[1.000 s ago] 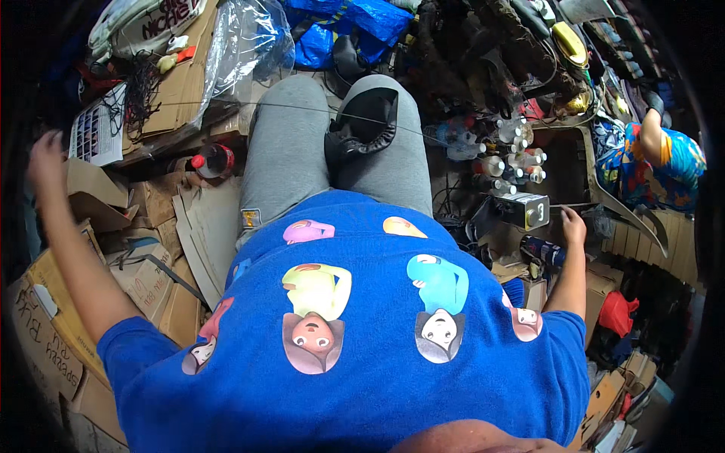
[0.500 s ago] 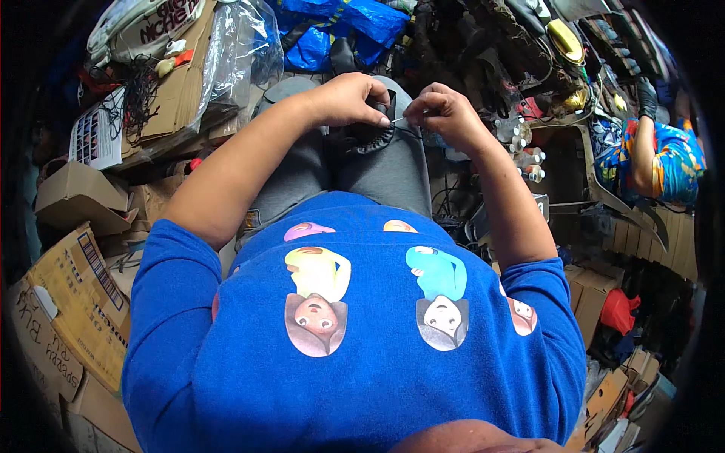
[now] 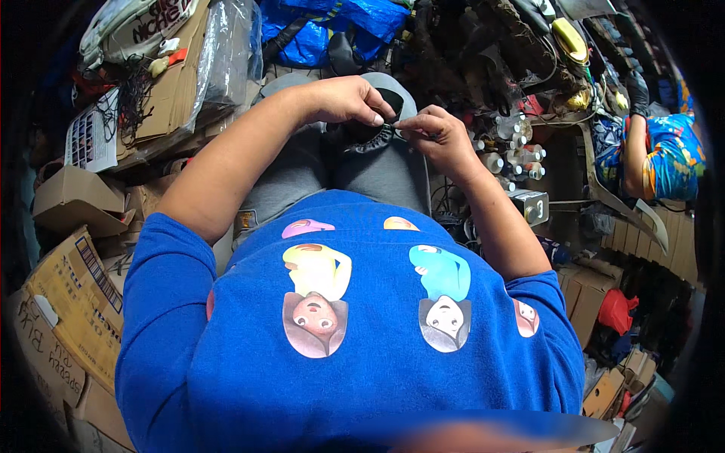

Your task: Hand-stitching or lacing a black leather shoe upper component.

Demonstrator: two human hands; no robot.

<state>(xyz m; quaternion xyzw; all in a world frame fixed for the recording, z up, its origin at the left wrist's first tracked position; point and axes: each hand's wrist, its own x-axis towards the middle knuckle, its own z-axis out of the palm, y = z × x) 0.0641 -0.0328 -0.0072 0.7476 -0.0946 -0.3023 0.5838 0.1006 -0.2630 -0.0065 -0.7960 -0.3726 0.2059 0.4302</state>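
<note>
On my grey-trousered lap lies a black stitched piece (image 3: 371, 140), perhaps a shoe part, with a row of stitches along its curved edge. My left hand (image 3: 349, 100) is closed on the upper edge of this piece, thumb and fingers pinching it. Right beside it, my right hand (image 3: 444, 138) is closed in a pinch at the stitched edge. A thin needle-like tool (image 3: 392, 125) shows faintly between the fingertips of both hands; most of it is hidden. The lower part of the black piece sinks into shadow between my thighs.
Flattened cardboard (image 3: 175, 94) and clear plastic stand at the left. A blue bag (image 3: 306, 47) lies ahead. Several small bottles (image 3: 522, 155) stand to the right of my knee. Farther right another person's arm (image 3: 636, 155) shows, with a dark-gloved hand. Cardboard boxes (image 3: 75, 198) crowd the left side.
My right hand has come left and a little down, closing the gap to my left hand. The needle-like tool, plain between the hands before, is now mostly covered.
</note>
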